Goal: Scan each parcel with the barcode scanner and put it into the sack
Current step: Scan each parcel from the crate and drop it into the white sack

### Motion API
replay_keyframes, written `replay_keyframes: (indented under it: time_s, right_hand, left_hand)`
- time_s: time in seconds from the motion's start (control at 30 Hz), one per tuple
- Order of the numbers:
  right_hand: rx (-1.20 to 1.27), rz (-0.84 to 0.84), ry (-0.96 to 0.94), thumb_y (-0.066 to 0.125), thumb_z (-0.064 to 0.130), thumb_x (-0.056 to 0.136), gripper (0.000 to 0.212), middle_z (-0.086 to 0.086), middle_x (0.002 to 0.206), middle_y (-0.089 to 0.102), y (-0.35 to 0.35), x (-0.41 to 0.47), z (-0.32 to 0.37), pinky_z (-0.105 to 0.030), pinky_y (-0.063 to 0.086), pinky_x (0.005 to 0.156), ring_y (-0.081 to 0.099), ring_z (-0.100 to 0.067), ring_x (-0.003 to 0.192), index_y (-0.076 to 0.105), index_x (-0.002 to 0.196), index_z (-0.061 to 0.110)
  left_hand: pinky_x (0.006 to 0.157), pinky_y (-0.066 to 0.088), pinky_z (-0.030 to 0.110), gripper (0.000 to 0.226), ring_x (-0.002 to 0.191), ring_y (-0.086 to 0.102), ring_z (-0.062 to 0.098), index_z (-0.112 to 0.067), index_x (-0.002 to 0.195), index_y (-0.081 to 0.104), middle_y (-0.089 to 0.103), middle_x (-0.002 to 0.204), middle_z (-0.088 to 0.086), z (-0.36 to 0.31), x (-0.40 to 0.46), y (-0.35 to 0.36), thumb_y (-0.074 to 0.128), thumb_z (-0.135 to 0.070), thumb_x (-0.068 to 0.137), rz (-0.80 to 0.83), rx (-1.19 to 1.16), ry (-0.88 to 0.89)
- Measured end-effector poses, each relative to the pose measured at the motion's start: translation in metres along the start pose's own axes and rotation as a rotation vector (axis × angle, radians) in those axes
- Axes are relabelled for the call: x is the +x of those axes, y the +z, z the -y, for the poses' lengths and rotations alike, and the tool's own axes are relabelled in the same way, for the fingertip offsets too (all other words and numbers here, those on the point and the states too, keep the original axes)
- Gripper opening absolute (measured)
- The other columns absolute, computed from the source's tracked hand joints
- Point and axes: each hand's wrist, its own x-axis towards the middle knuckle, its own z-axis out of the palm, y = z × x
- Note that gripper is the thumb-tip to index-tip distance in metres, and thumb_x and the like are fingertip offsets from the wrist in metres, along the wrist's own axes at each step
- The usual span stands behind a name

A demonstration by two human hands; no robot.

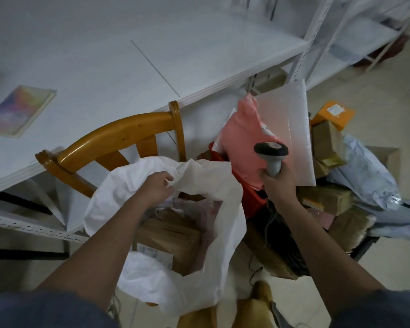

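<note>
A white sack (213, 223) stands open on the floor in front of a wooden chair. My left hand (158, 187) grips its far rim and holds the mouth open. Inside lie a brown cardboard parcel (173, 237) with a white label and a pinkish soft parcel. My right hand (278, 183) holds the grey barcode scanner (271, 155) upright by its handle, to the right of the sack. Behind the scanner a pink mailer parcel (243, 138) and a white bubble mailer (287, 119) stand in a red bin (251, 197).
A heap of parcels fills the right: brown boxes (327, 143), an orange box (331, 113), a grey mailer (367, 178). The wooden chair (118, 138) stands against a white shelf table (128, 67) holding a colourful booklet (19, 110). White racking is at the back right.
</note>
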Motion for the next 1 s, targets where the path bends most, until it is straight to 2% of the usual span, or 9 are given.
replay_keyframes:
  time_s: [0.1, 0.37, 0.47, 0.6, 0.7, 0.77, 0.83, 0.9, 1.0]
  right_hand:
    - [0.076, -0.053, -0.011, 0.063, 0.004, 0.088, 0.016, -0.004, 0.072, 0.051, -0.032, 0.006, 0.001, -0.027, 0.043, 0.056, 0.051, -0.018, 0.063, 0.049, 0.088, 0.011]
    - [0.197, -0.15, 0.074, 0.067, 0.014, 0.088, 0.02, -0.011, 0.09, 0.064, -0.137, 0.039, -0.027, -0.036, 0.052, 0.061, 0.06, -0.023, 0.072, 0.056, 0.105, 0.019]
    - [0.179, -0.147, 0.069, 0.066, 0.014, 0.087, 0.02, -0.007, 0.084, 0.063, -0.17, 0.054, -0.045, -0.034, 0.051, 0.057, 0.06, -0.022, 0.071, 0.053, 0.093, 0.027]
    - [0.129, -0.065, 0.062, 0.067, 0.013, 0.088, 0.022, -0.001, 0.077, 0.062, -0.201, 0.076, -0.068, -0.031, 0.048, 0.055, 0.058, -0.016, 0.067, 0.053, 0.086, 0.03]
    - [0.11, 0.022, 0.054, 0.07, 0.015, 0.088, 0.024, 0.001, 0.081, 0.063, -0.221, 0.091, -0.086, -0.024, 0.048, 0.054, 0.06, -0.011, 0.068, 0.054, 0.088, 0.032]
    - [0.11, 0.08, 0.058, 0.071, 0.016, 0.088, 0.024, 0.002, 0.084, 0.063, -0.233, 0.1, -0.097, -0.025, 0.046, 0.057, 0.059, -0.012, 0.072, 0.054, 0.091, 0.033]
    - [0.111, 0.115, 0.074, 0.071, 0.016, 0.089, 0.024, 0.002, 0.085, 0.062, -0.241, 0.108, -0.106, -0.024, 0.044, 0.056, 0.059, -0.011, 0.071, 0.055, 0.099, 0.031]
    - [0.113, 0.119, 0.096, 0.07, 0.015, 0.089, 0.023, 0.004, 0.082, 0.062, -0.245, 0.113, -0.111, -0.02, 0.042, 0.052, 0.057, -0.008, 0.066, 0.057, 0.104, 0.026]
    - [0.126, 0.117, 0.11, 0.07, 0.016, 0.09, 0.024, 0.01, 0.084, 0.06, -0.243, 0.121, -0.109, -0.018, 0.041, 0.055, 0.056, -0.005, 0.071, 0.054, 0.096, 0.033]
  left_hand:
    - [0.075, 0.049, 0.023, 0.027, 0.098, 0.056, 0.019, -0.015, 0.123, 0.062, 0.061, 0.121, 0.008, -0.047, 0.007, 0.013, 0.057, -0.013, 0.096, 0.038, -0.036, 0.133]
    - [0.079, 0.045, 0.026, 0.024, 0.094, 0.059, 0.015, -0.01, 0.116, 0.065, 0.064, 0.102, 0.001, -0.187, 0.032, 0.089, 0.058, -0.017, 0.094, -0.035, -0.087, 0.353]
    - [0.076, 0.042, 0.026, 0.038, 0.093, 0.055, 0.013, -0.008, 0.125, 0.058, 0.063, 0.111, 0.002, -0.234, 0.048, 0.133, 0.059, -0.031, 0.094, -0.096, -0.168, 0.218]
    - [0.102, 0.044, 0.043, 0.074, 0.127, 0.048, 0.035, -0.002, 0.144, 0.036, 0.045, 0.143, 0.02, -0.271, 0.077, 0.178, 0.061, -0.045, 0.09, -0.156, -0.114, -0.029]
    - [0.103, 0.045, 0.044, 0.098, 0.13, 0.045, 0.04, 0.0, 0.151, 0.019, 0.034, 0.15, 0.021, -0.28, 0.099, 0.197, 0.069, -0.051, 0.083, -0.199, -0.255, -0.234]
    - [0.095, 0.048, 0.041, 0.075, 0.12, 0.052, 0.04, 0.001, 0.141, 0.039, 0.045, 0.141, 0.022, -0.282, 0.11, 0.206, 0.069, -0.039, 0.085, -0.254, -0.27, -0.267]
    - [0.08, 0.048, 0.035, 0.034, 0.107, 0.058, 0.039, 0.0, 0.116, 0.06, 0.059, 0.123, 0.02, -0.283, 0.113, 0.212, 0.062, -0.02, 0.089, -0.355, -0.327, -0.246]
    - [0.068, 0.039, 0.029, 0.008, 0.097, 0.059, 0.037, -0.005, 0.095, 0.06, 0.061, 0.102, 0.018, -0.284, 0.106, 0.214, 0.054, -0.008, 0.09, -0.448, -0.48, -0.216]
    - [0.062, 0.034, 0.027, 0.012, 0.076, 0.049, 0.025, -0.012, 0.081, 0.047, 0.047, 0.078, 0.004, -0.288, 0.093, 0.202, 0.05, -0.007, 0.091, -0.488, -0.619, -0.105]
